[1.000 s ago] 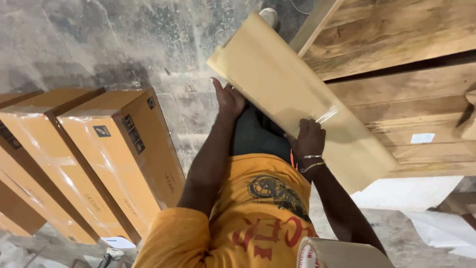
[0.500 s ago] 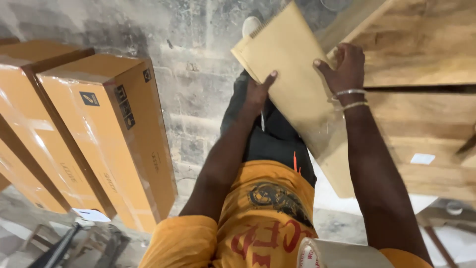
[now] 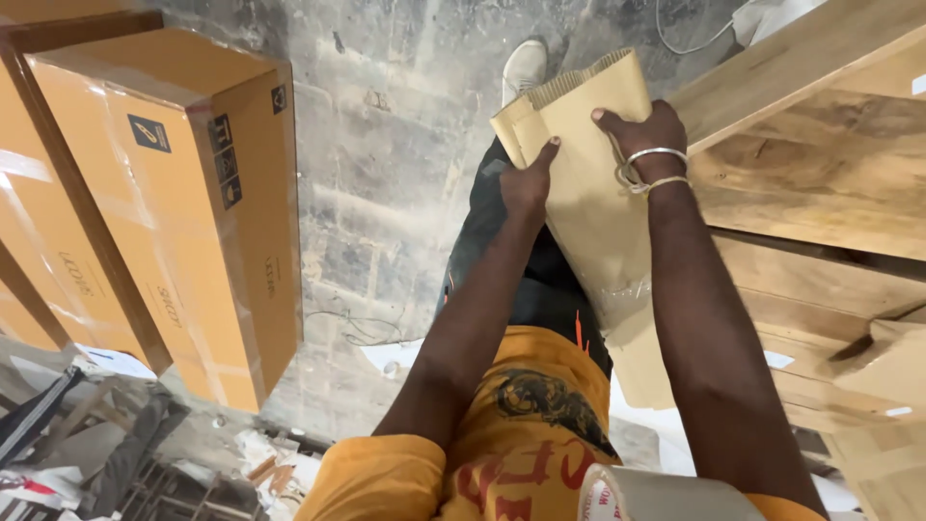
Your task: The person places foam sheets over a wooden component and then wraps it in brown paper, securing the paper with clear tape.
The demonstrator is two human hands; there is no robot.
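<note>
1. Both hands hold a folded sheet of corrugated cardboard [image 3: 588,183] up in front of the body, above the concrete floor [image 3: 386,193] and just beside the wooden furniture [image 3: 820,183] on the right.
2. The left hand [image 3: 529,181] grips the sheet's left edge near the top, its fingers wrapped behind the cardboard and the thumb pressed on the front.
3. The right hand [image 3: 648,135] clamps the right side, fingers curled over the face of the sheet, with metal bangles [image 3: 656,166] at the wrist.
4. As a judgement, the sheet is picked up and under control but not yet set against or around anything; the wood beside it is bare where it shows.
5. The cardboard is tan, long and narrow, with the fluted edge showing at its top end. It looks doubled over, with a second layer peeping out at the upper left. Its lower part runs down past the forearms and bears a glossy patch like clear tape.
6. Tall orange boxes [image 3: 193,193] lean at the left, well apart from the hands.
</note>
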